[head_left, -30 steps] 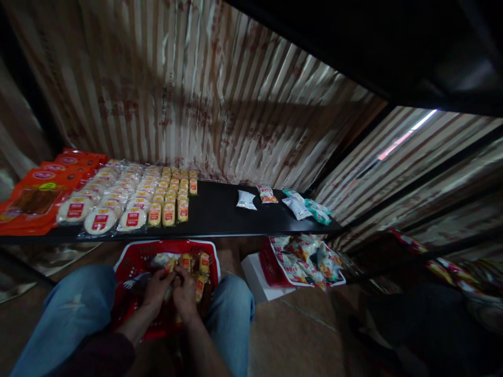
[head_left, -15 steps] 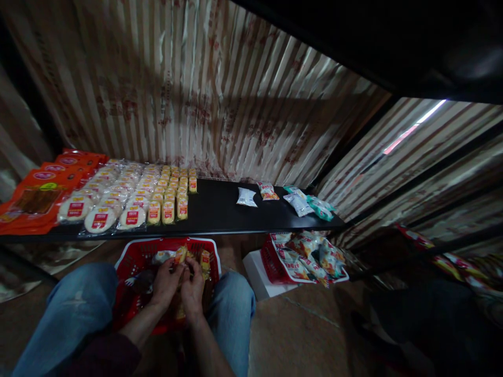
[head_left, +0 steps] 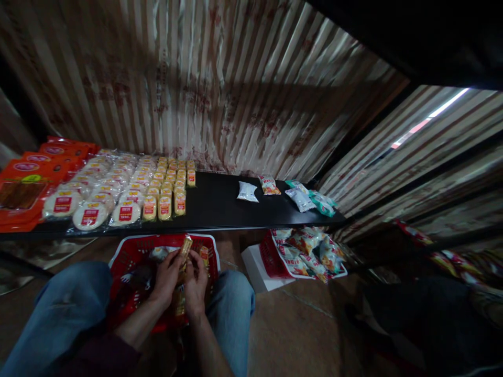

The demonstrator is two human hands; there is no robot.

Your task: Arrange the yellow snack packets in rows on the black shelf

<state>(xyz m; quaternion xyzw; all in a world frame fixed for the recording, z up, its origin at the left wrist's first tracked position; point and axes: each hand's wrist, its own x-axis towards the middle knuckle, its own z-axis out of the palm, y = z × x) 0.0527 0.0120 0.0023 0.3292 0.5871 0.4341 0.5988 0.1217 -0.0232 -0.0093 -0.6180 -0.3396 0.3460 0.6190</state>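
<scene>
Left hand (head_left: 165, 277): seen in the head view from above, fingers closed around a slim gold-wrapped pack (head_left: 186, 246) that tilts up above the red basket.
Right hand (head_left: 196, 283): just beside it, fingers bent in at the pack's lower end; whether they grip it is hidden.
Gold packs on the shelf: several gold packs (head_left: 165, 206) stand in close columns on the black shelf (head_left: 220, 201); the column on the right runs shorter at the front. By my judgement, most of this laying-out is done.
Red basket (head_left: 135, 241): on the floor between the knees, below the shelf's front edge. More gold packs (head_left: 204, 255) remain in it, beside a pale clear-wrapped item (head_left: 161, 253); the hands hide its middle, so the count left cannot be told.
Left end of shelf: round white packs (head_left: 89, 215) in rows, then flat orange packs (head_left: 23, 183).
Right end of shelf: a few loose pouches, silver (head_left: 247, 191), red-and-white (head_left: 269, 185) and green (head_left: 323, 203), lying at odd angles.
Second basket (head_left: 273, 259): well to the right, heaped with pouches (head_left: 304, 251), a white box (head_left: 255, 269) beside it.
In the way: jeans-clad knees (head_left: 231, 298) flank the red basket; the shelf edge lies close above it, and a dark upper shelf (head_left: 393, 36) overhangs the right.
</scene>
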